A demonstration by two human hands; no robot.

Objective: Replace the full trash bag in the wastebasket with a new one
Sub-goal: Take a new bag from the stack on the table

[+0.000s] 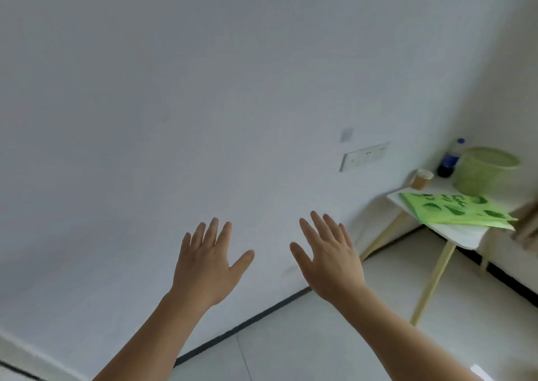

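Both hands hang empty in front of a bare wall: the left hand [208, 259] and the right hand [329, 257] are spread flat, backs up, fingers apart, touching nothing and well apart from everything the task needs.

Largest in view is the pale wall [174, 104], then the light tiled floor [334, 337] with a dark strip along its foot. Off to the right stands a small white side table [463, 235] on slim yellowish legs. On its far side sits the green wastebasket [486, 171]; whether a bag lines it, or how full it is, cannot be told from here. A full bag would likely be soft and saggy, best gathered at the rim and lifted straight up. Nearer the table's front edge lies a flat green pack [454, 211], probably the new bags: thin, light and slippery film. Smaller still are a dark bottle [449, 159] with a blue cap and a paper cup [422, 178] behind it.
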